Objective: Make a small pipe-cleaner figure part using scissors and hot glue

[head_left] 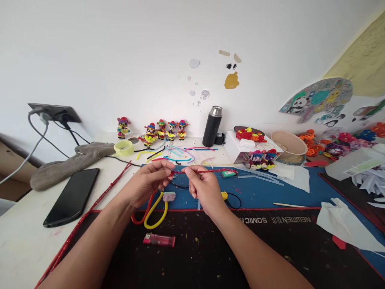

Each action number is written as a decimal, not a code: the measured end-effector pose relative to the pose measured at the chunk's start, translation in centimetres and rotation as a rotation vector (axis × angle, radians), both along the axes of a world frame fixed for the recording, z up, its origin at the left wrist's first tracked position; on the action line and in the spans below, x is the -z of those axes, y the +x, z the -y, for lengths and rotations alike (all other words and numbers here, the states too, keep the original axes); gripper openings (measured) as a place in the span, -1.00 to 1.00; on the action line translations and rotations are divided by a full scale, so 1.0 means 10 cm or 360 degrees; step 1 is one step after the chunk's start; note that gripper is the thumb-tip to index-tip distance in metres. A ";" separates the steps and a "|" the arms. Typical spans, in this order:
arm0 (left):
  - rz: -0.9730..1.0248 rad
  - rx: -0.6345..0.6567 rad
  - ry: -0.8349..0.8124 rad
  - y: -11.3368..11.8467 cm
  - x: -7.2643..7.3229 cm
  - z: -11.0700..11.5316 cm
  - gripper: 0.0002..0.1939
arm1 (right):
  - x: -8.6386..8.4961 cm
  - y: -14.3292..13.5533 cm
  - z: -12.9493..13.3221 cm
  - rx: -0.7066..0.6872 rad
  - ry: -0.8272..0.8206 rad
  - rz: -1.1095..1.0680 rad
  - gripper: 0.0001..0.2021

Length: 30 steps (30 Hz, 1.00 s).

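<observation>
A thin, glittery red pipe cleaner (179, 172) is stretched between my two hands above the mat. My left hand (155, 176) pinches it at one end, thumb against the fingers. My right hand (204, 188) grips it close by, thumb on top, and the rest runs out to the right, its tip near a small green box (229, 174). Below my left hand lie a yellow loop (155, 226) and a red loop, like tool handles, beside a pale pink block (169, 196). Nearer me is a pink lighter (159, 240).
Long red strands (72, 235) and a black phone (72, 196) lie at left. Behind are pipe cleaner pieces (179, 154), yellow tape (123, 147), several small dolls (150, 134) and a black flask (212, 126). A white box (231, 146) and crumpled tissue (339, 218) are at right.
</observation>
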<state>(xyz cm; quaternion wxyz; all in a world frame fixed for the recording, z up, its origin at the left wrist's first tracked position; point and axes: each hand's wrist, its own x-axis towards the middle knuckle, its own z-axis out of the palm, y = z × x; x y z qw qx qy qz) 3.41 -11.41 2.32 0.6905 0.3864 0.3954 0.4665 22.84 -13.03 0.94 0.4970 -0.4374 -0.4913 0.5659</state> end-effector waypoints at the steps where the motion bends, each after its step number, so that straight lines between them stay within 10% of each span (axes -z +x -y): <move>1: 0.0040 -0.0069 -0.0006 -0.02 -0.02 -0.01 -0.71 | 0.01 0.00 0.00 -0.0041 -0.0016 0.0018 -0.57; 7: 0.0135 -0.0306 0.0050 -0.09 -0.08 -0.06 -0.80 | 0.09 -0.01 -0.02 -0.0185 -0.0056 0.0133 -0.55; 13: -0.0519 0.0139 0.0302 -0.08 -0.01 -0.01 -0.85 | 0.09 0.05 -0.10 -0.0155 -0.0028 0.0025 -0.49; 21: -0.0699 0.0223 0.0440 -0.02 -0.05 0.03 -0.78 | 0.06 0.06 -0.05 -0.0350 -0.0029 0.0267 -0.72; 30: -0.0870 0.0220 0.0535 0.04 -0.01 0.04 -0.79 | 0.08 0.00 0.06 -0.0231 0.0513 0.1190 -0.89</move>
